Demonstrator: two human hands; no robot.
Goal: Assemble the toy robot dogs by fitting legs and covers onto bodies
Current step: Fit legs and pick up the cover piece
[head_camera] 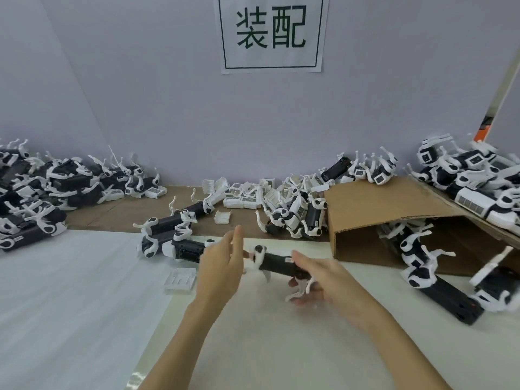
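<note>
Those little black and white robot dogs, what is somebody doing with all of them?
A person is putting toy dogs together at a table. The right hand holds a black dog body that already has white legs, and the left hand reaches to its front end with relaxed fingers. A loose white cover lies on the table beside them. Piles of dogs and covers wait along the wall, near a cardboard box.

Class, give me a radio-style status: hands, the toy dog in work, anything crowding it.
Right hand grips black dog body. Left hand open at its white leg end. Loose white cover beside; cardboard box right.
</note>
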